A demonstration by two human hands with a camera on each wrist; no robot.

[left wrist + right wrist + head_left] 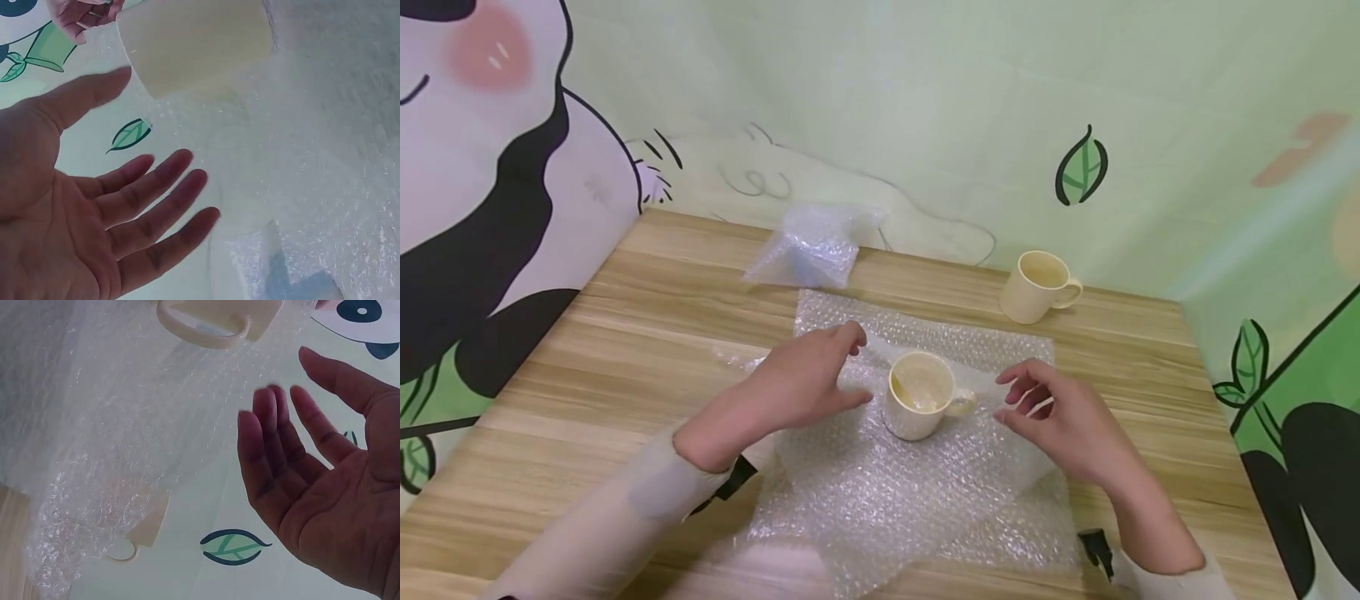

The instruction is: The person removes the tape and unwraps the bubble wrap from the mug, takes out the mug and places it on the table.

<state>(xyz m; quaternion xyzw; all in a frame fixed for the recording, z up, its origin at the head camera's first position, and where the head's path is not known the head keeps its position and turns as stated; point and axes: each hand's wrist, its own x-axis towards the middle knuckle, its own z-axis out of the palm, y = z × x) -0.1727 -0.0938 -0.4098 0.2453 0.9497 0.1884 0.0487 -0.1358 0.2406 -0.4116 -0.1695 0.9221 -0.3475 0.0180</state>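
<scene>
A cream mug point(917, 396) stands upright on a sheet of bubble wrap point(880, 492), its handle pointing right. Left of the mug is my left hand point(797, 375), its fingers spread and apart from the mug. On the handle side my right hand point(1060, 417) hovers with loosely bent fingers, holding nothing. In the left wrist view the mug's side point(200, 47) shows beyond the thumb. The right wrist view shows the mug's handle point(203, 331) above the bubble wrap point(112, 425), clear of the fingertips.
A second cream mug point(1033, 287) stands at the back right of the wooden table point(625, 333). At the back left lies a bubble-wrapped bundle point(812, 250). A printed cloth wall point(887, 100) borders the table's rear edge.
</scene>
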